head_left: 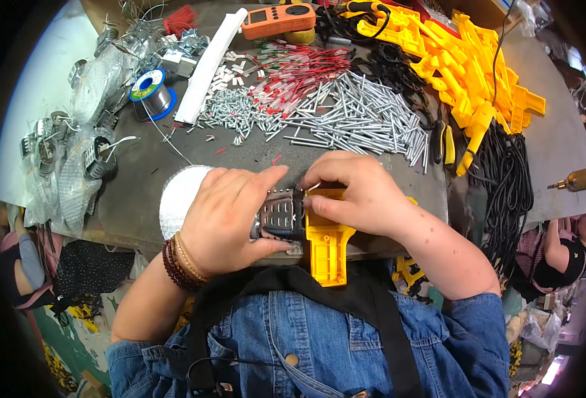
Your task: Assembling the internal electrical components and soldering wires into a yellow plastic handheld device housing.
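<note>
My left hand (223,209) is wrapped round a dark, slotted metal housing (279,217), thumb below and fingers above it. The housing's right end meets a yellow plastic handle shell (329,255), whose ribbed hollow grip points toward me. My right hand (359,192) closes over the shell's upper part, with its fingertips at the joint between the two pieces. A short white wire end (314,187) shows between those fingers. Both parts are over the table's near edge. Beside my left hand lies a round silvery-white piece (181,199), partly covered by it.
Beyond my hands lie piles of long screws (366,119), short screws (236,109) and red-wired parts (299,66). A solder spool (152,93) and bagged metal parts (74,159) are at left. Yellow shells (472,73) and black cables (502,186) occupy the right, near a screwdriver (578,179).
</note>
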A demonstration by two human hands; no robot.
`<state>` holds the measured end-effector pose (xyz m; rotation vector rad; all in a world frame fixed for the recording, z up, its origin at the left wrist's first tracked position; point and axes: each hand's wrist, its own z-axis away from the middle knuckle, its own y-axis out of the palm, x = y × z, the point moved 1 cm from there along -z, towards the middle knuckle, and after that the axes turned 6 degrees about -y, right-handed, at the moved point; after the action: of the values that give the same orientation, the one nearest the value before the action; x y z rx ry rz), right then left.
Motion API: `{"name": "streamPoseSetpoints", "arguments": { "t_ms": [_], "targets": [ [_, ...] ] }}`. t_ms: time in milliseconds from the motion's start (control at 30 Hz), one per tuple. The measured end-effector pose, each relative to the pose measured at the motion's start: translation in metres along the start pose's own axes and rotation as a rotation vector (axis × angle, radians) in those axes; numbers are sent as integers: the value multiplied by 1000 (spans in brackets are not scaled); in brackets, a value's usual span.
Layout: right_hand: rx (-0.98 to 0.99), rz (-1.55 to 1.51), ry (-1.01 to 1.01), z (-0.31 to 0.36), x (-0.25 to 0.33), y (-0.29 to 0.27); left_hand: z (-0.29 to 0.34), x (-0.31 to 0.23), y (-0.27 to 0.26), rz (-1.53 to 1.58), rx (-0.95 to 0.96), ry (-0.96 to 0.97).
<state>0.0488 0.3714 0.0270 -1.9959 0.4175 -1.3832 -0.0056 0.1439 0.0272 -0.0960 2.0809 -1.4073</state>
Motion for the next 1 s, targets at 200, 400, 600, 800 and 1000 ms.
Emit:
{"name": "streamPoseSetpoints", "arguments": {
  "t_ms": [200, 400, 600, 800, 1000],
  "targets": [
    [-61, 27, -52, 3, 5, -2, 0, 1, 5, -4, -71, 19],
    [-246, 102, -275, 27, 27, -16, -5, -7, -6, 9, 69, 10],
    [-343, 209, -149, 40, 20, -12, -38, -23, 1, 182, 151, 54],
    [-260, 283, -106, 44, 22, -11, -45, -12, 17, 312, 162, 60],
    [-171, 329, -195, 30, 27, -9, -35, -10, 22, 279, 27, 156]
  ]
}}
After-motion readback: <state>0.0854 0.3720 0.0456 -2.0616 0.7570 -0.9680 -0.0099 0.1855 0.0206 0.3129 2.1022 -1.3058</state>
